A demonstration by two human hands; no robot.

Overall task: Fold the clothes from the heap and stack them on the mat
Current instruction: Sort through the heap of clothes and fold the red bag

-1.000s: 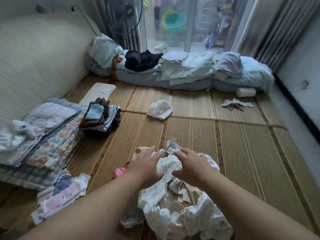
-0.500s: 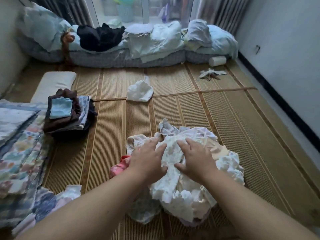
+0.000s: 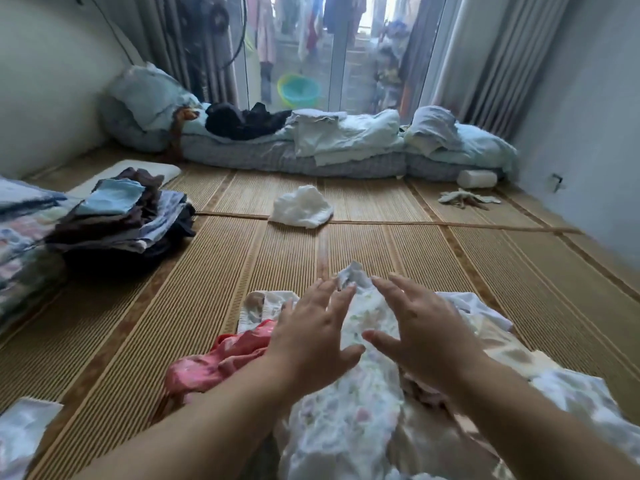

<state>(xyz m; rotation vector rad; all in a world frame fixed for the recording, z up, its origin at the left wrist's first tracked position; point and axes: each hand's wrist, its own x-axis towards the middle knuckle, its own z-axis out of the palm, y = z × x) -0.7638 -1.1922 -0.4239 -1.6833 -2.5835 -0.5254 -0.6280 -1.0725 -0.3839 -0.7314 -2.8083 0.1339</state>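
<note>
Fingers: all ten are spread wide and lifted, with nothing held in either hand. The left hand [image 3: 311, 344] and right hand [image 3: 420, 341] are raised side by side, thumbs nearly meeting, palms turned down towards the cloth.

Under the hands: a pale flowered garment [image 3: 349, 403] is seen on top of the heap [image 3: 491, 355], which lies on the mat directly in front of the person. Whether the palms touch the cloth cannot be told.

What has changed: half a second ago both hands were pressed into the heap with fingers curled around the pale cloth; now the grip has been released and the fingers opened. This is judged a re-grip or a search for an edge, so that no garment has yet been drawn free for folding.

Beside the heap: a pink garment [image 3: 221, 358] is seen spilling out at the left, under the left wrist.

Further out: a stack of folded clothes [image 3: 121, 220] stands on the woven mat [image 3: 381, 247] to the far left, well apart from the heap. A white crumpled cloth [image 3: 301, 209] lies alone beyond the hands. Bedding [image 3: 346, 143] is laid along the window.

Progress: some folding is judged done, with much of the heap left.

Hidden or unclear: the near part of the heap is cut off by the lower edge and covered by both forearms. The fingers are blurred by motion. Patterned cloth at the left edge is only partly shown.
</note>
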